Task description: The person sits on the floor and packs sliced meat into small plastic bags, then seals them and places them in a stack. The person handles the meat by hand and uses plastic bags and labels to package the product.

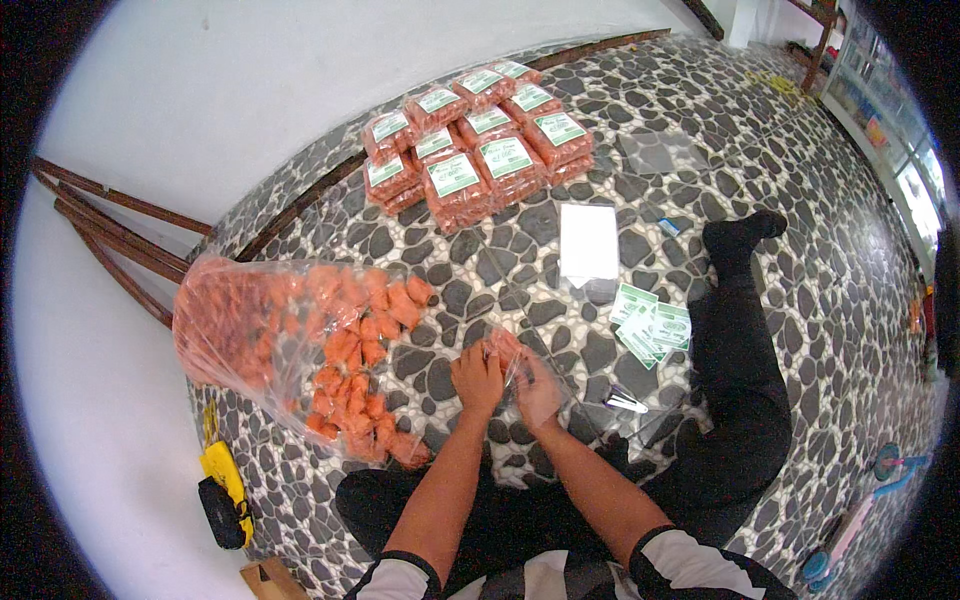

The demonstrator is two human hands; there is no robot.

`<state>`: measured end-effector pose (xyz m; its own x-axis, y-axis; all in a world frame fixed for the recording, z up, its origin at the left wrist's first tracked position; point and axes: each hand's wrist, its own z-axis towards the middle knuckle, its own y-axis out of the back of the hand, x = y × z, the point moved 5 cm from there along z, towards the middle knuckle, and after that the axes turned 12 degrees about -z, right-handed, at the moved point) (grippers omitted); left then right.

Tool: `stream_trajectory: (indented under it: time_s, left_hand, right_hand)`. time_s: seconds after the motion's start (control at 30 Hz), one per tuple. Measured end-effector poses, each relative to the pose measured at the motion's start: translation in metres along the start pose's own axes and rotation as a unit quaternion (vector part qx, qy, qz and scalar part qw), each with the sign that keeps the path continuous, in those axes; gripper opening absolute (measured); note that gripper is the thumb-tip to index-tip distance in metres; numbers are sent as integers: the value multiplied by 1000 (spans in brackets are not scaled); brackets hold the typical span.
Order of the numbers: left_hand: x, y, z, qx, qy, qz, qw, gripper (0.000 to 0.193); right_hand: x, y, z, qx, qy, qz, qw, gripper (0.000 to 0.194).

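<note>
Between my two hands is a small clear plastic bag (504,345) with some orange pieces inside. My left hand (478,379) has its fingers on the bag's left side. On the right side, my right hand (538,391) grips the same bag, with the loose film lying over its fingers. The exact grip of the fingertips is partly hidden by film and glare. To the left lies a large clear plastic sack (225,322) on its side, full of orange pieces. Many small orange pieces (358,401), lumpy in shape, sit at its open mouth.
Filled packs (484,142) with green-white labels are stacked by the wall. Rightward lie a white stack in plastic (589,240), loose labels (651,326), a small stapler-like tool (626,401), a small blue box (669,226) and clear film (660,152). My outstretched leg (739,337) bounds the right.
</note>
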<state>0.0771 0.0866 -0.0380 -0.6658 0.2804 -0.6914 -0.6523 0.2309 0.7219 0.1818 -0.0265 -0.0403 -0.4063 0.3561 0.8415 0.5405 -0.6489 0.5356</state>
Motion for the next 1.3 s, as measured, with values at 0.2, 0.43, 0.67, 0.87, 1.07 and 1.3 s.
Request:
stream_trajectory:
  time_s: [0.2, 0.43, 0.67, 0.87, 1.07, 1.3]
  left_hand:
    - [-4, 7, 3, 0, 39, -48, 998, 52]
    - [-44, 0, 19, 19, -132, 8, 991, 44]
    - [-44, -11, 23, 42, -182, -2, 982, 25]
    - [-46, -6, 30, 34, -132, -77, 988, 25]
    - [-65, -9, 20, 76, -213, 33, 974, 26]
    - [-75, -22, 18, 156, -234, 38, 959, 23]
  right_hand:
    - [1, 3, 8, -41, 90, -120, 988, 23]
    - [-28, -12, 12, -21, 180, -241, 953, 18]
    - [-25, -22, 21, 18, 161, -222, 961, 22]
    - [20, 5, 14, -33, 121, -83, 989, 26]
    - [-4, -9, 5, 83, 137, -181, 970, 28]
    - [-68, -58, 2, 175, -8, 73, 982, 28]
